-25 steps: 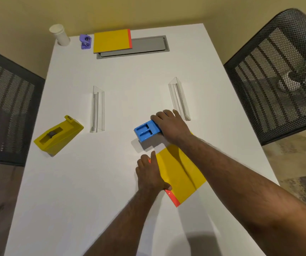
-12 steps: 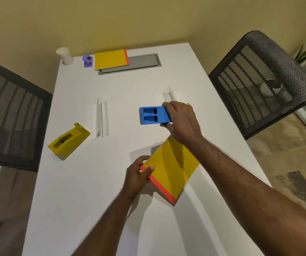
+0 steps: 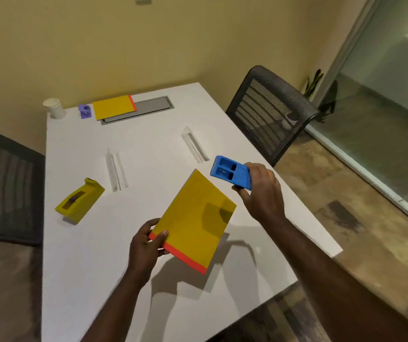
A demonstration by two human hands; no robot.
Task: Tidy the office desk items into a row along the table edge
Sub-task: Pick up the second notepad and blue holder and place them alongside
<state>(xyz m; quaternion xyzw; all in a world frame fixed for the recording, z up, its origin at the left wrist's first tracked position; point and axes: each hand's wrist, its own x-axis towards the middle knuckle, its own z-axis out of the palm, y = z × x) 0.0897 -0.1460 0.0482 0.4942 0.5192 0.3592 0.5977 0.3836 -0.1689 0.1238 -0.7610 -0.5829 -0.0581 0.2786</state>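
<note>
So from my end I've got the white bench (image 3: 79,243) first, then the yellow notebook (image 3: 195,218) lifted off it with my left hand (image 3: 146,248) pinching its red-edged corner. Right hand (image 3: 262,191) is clamped on the blue holder (image 3: 231,172), up in the air near the bench's right edge. Yellow tape dispenser (image 3: 79,199) sits on the left, and a second notebook (image 3: 114,106), purple sharpener (image 3: 85,111) and white cup (image 3: 55,108) line the far edge.
</note>
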